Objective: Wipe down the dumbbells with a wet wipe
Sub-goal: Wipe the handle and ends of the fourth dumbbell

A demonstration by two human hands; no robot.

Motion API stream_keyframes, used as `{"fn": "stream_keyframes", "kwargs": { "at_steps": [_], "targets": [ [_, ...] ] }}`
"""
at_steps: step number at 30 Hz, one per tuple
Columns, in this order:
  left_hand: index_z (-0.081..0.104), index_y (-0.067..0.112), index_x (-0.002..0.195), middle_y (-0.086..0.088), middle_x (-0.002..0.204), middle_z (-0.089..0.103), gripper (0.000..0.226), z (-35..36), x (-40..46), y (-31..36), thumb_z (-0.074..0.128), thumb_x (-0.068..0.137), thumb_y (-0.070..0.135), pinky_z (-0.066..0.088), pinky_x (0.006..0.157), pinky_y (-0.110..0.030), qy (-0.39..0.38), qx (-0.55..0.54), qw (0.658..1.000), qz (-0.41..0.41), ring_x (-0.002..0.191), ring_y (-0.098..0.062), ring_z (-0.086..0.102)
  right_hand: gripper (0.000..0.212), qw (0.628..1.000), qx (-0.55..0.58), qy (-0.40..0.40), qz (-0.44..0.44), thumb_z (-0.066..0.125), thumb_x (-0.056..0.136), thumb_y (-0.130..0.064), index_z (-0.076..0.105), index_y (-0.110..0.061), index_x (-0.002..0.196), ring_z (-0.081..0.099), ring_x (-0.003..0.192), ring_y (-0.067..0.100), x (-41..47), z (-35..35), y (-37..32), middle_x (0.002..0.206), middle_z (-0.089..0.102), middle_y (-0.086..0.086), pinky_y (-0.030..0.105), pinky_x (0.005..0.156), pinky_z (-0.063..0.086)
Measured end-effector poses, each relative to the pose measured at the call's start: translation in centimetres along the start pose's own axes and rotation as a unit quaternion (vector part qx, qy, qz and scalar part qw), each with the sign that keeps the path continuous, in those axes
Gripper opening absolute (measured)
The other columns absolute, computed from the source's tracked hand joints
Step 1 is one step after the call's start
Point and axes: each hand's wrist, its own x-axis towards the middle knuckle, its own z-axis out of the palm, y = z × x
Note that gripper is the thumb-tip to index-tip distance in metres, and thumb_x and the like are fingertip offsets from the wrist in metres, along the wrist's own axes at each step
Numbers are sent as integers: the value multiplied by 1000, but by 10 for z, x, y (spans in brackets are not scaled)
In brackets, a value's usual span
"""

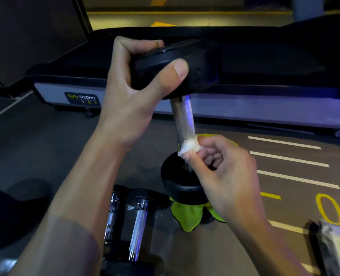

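Note:
A black dumbbell with a chrome handle (pixel 183 118) stands upright, its lower head resting on a green cloth (pixel 185 216). My left hand (pixel 133 92) grips the dumbbell's upper head, thumb across its edge. My right hand (pixel 221 172) pinches a white wet wipe (pixel 190 145) wrapped round the bottom of the handle, just above the lower head. Two more dumbbells (pixel 139 230) with chrome handles lie on the floor in front of me, at lower centre.
A treadmill base (pixel 65 90) with a "Body Strong" label runs across the floor behind the dumbbell. White and yellow floor markings (pixel 292 158) lie to the right. A dark, blurred object (pixel 328 248) sits at the lower right corner.

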Motion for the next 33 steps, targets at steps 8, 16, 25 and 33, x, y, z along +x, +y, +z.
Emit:
{"fn": "stream_keyframes", "kwargs": {
  "at_steps": [8, 16, 25, 33],
  "targets": [
    [52, 21, 114, -3, 132, 63, 41, -5, 2, 2, 74, 84, 39, 51, 97, -24, -30, 2, 1000, -6, 118, -4, 64, 13, 990, 92, 81, -76, 72, 94, -35, 73, -23, 91, 58, 69, 7, 29, 16, -22, 76, 67, -5, 36, 68, 50],
    [53, 24, 114, -5, 139, 61, 39, -10, 3, -4, 73, 83, 38, 53, 106, -35, -36, -25, 999, -15, 128, -16, 63, 18, 992, 60, 53, -94, 66, 99, -30, 71, -23, 83, 63, 85, 10, 45, 6, -25, 92, 66, 3, 26, 77, 46],
    [51, 25, 121, -15, 151, 52, 55, -10, -7, -8, 81, 82, 49, 48, 111, -41, -57, -65, 996, 15, 136, -24, 57, 20, 966, 91, -234, -66, 53, 106, -29, 69, -16, 103, 66, 90, 18, 35, -21, 25, 95, 73, 3, 36, 83, 50],
    [47, 24, 133, -2, 130, 57, 71, 2, -14, -5, 78, 81, 62, 49, 98, -35, -90, -97, 991, -1, 119, -20, 60, 39, 947, 217, -228, -58, 47, 105, -37, 56, 1, 103, 52, 92, 55, 29, -7, 28, 99, 55, 38, 72, 84, 40]
  ]
}}
